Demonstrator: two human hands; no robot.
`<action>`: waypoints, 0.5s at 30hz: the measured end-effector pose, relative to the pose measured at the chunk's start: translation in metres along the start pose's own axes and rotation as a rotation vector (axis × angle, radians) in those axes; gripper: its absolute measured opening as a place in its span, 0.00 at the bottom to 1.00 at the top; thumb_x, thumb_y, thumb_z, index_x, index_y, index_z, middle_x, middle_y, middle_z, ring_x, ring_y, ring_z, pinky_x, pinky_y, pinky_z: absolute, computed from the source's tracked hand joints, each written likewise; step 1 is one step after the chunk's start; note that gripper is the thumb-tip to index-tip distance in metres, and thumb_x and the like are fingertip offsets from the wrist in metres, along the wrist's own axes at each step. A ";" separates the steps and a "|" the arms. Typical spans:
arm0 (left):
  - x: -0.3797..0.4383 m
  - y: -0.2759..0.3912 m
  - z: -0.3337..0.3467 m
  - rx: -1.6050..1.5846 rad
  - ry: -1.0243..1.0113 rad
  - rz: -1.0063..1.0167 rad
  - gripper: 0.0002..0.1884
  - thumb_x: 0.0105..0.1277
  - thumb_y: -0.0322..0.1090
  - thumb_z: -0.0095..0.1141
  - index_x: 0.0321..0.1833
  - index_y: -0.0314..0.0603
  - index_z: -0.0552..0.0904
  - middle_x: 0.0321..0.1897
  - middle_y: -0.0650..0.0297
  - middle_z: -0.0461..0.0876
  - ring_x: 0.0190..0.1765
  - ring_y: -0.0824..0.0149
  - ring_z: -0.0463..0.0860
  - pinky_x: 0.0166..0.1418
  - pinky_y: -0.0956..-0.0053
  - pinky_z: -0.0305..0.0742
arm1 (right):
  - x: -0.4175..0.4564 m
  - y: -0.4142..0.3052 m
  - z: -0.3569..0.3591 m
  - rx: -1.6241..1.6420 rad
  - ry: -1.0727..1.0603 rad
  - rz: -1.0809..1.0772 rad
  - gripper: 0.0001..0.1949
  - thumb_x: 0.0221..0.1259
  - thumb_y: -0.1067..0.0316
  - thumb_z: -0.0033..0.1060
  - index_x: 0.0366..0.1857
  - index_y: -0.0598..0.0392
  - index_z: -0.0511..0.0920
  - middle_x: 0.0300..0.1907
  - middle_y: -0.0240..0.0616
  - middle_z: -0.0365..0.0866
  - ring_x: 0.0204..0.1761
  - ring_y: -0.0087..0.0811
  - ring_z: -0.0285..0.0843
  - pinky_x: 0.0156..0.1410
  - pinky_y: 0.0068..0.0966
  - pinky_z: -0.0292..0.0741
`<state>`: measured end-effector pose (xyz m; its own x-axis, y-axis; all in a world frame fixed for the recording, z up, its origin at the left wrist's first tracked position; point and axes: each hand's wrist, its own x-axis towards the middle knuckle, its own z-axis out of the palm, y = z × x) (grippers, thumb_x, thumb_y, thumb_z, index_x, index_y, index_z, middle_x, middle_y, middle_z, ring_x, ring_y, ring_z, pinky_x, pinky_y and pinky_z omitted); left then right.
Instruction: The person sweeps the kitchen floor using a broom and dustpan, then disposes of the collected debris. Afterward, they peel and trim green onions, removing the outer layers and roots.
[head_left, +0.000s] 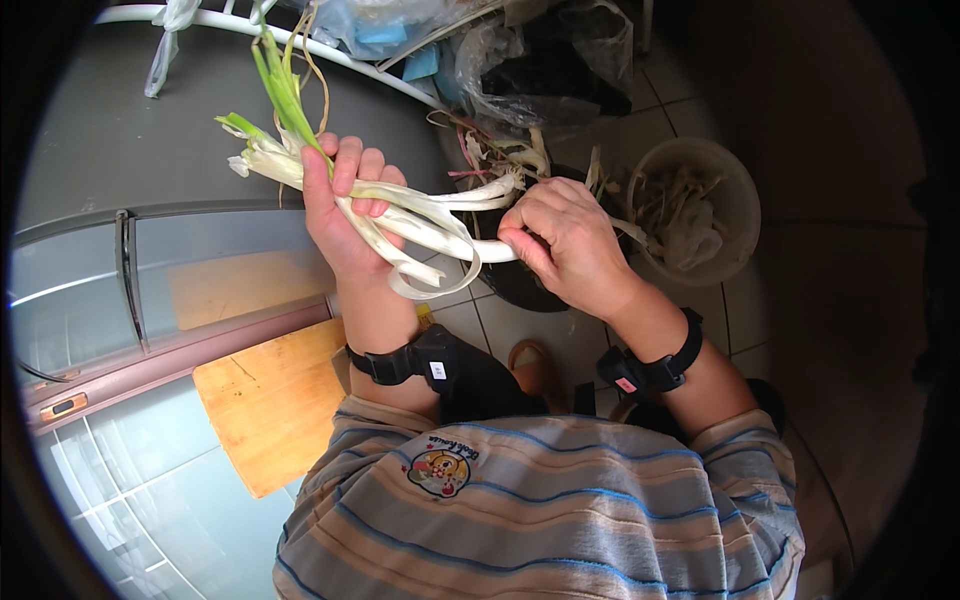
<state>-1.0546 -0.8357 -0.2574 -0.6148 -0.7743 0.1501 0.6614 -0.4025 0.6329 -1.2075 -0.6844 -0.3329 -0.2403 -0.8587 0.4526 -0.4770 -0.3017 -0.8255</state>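
Observation:
My left hand (331, 232) grips a small bunch of spring onions (420, 234). Their green leaves (283, 86) stick out above the fist, and the white stalks reach right. A loose pale strip of peel (475, 271) curls down from the bunch. At the far end of one white stalk, my right hand (574, 244) pinches with thumb and fingers; the tip there is hidden by the hand. Beneath the hands stands a dark round container (529, 289), with onion scraps (525, 154) and pink string (469, 172) at its far side.
A translucent bucket (752, 225) with peelings stands on the tiled floor at right. Plastic bags (495, 71) lie beyond a white metal rail (300, 41). To the left are a wooden board (274, 405) and a framed glass panel (217, 259). A sandalled foot (534, 367) shows below.

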 end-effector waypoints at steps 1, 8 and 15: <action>0.000 -0.001 0.000 -0.001 -0.013 0.005 0.12 0.78 0.45 0.48 0.43 0.44 0.73 0.23 0.72 0.67 0.22 0.76 0.64 0.26 0.81 0.66 | -0.001 0.001 0.002 -0.011 0.019 0.014 0.03 0.59 0.71 0.64 0.32 0.56 0.79 0.32 0.38 0.80 0.38 0.43 0.77 0.52 0.35 0.71; -0.005 0.003 -0.003 0.042 -0.043 0.081 0.11 0.78 0.44 0.48 0.44 0.45 0.72 0.23 0.72 0.65 0.22 0.77 0.64 0.26 0.81 0.66 | -0.022 0.042 -0.005 -0.191 0.185 0.391 0.06 0.66 0.68 0.61 0.35 0.59 0.79 0.33 0.43 0.77 0.38 0.45 0.77 0.42 0.34 0.73; -0.007 0.007 -0.014 0.180 0.111 0.108 0.11 0.77 0.45 0.47 0.42 0.47 0.73 0.22 0.71 0.65 0.23 0.75 0.65 0.28 0.79 0.65 | -0.065 0.067 0.008 -0.451 -0.113 0.308 0.09 0.56 0.71 0.66 0.41 0.54 0.83 0.35 0.39 0.79 0.43 0.43 0.79 0.45 0.43 0.77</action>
<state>-1.0395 -0.8400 -0.2650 -0.4873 -0.8610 0.1460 0.6273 -0.2288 0.7444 -1.2170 -0.6522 -0.4203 -0.3452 -0.9258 0.1538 -0.7195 0.1559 -0.6768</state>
